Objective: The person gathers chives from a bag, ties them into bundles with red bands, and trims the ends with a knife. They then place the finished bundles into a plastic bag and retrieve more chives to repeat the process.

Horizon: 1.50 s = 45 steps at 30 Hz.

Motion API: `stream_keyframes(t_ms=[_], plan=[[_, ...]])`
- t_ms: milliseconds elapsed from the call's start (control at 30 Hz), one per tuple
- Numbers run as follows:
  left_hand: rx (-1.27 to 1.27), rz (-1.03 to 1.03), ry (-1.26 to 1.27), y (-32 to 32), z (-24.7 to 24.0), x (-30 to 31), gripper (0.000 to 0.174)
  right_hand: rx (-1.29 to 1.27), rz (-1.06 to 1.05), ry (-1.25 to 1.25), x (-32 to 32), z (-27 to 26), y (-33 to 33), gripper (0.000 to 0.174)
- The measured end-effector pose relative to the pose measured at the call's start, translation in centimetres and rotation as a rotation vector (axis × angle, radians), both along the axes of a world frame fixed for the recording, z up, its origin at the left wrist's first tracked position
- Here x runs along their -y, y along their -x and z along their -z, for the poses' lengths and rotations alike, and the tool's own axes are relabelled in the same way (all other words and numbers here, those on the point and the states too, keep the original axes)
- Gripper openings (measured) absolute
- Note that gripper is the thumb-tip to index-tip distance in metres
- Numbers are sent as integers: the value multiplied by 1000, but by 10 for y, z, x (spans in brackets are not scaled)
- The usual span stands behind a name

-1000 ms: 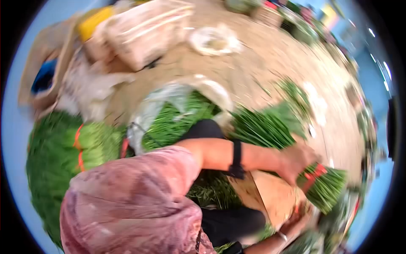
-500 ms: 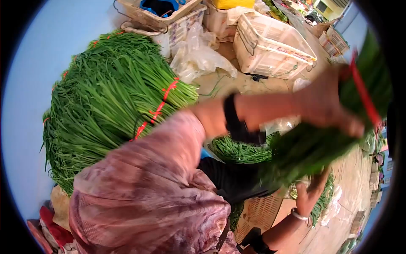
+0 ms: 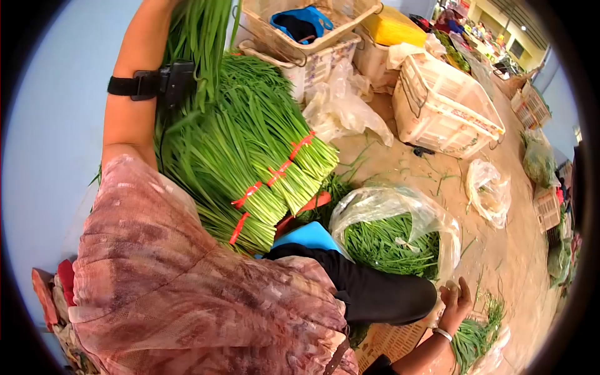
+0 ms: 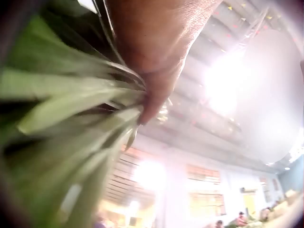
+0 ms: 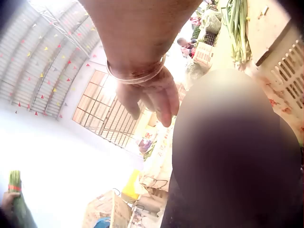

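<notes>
At the top left of the head view, my left arm is raised beside leafy green stalks (image 3: 203,37). The left wrist view shows my left hand (image 4: 156,52) gripping the leaves (image 4: 66,104); in the right wrist view that bundle (image 5: 19,204) is upright with a red tie. Below it in the head view lies a large pile of tied green bundles (image 3: 250,137). My right hand (image 3: 457,303) is empty, fingers loosely bent, right of the black-clad knee. Loose greens (image 3: 475,340) lie beside it, and a clear plastic bag of cut greens (image 3: 394,244) is above the knee.
A white crate (image 3: 444,106) stands at the upper right of the pile, near stacked crates (image 3: 312,59) holding something blue. Plastic sheeting (image 3: 344,109) lies between them. Another plastic bag (image 3: 489,190) is on the floor. A blue wall (image 3: 56,144) borders the left side.
The left hand has swung from the right side up to the far left with the bundle. The right hand has parted from the bundle and stays low at the right. The view has shifted too.
</notes>
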<state>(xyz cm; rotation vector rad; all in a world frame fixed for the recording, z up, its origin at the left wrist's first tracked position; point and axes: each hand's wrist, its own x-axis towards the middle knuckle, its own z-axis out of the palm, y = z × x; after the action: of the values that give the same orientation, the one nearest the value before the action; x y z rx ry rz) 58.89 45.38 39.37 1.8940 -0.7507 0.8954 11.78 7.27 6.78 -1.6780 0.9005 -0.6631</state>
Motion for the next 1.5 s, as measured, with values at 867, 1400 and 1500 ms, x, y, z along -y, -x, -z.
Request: stream_keyframes(t_ms=[867,1400,1500], plan=[[-209,-344,-1382,-349,346,-266,39,-260,396,-173,-60,27,93,36],[-115,1717,-923,300,302,372,45,458,2009,-100,-244,78,417,23],[29,2004,-874,429,300,356,40,366,2112,-280,-247,91,445,29]])
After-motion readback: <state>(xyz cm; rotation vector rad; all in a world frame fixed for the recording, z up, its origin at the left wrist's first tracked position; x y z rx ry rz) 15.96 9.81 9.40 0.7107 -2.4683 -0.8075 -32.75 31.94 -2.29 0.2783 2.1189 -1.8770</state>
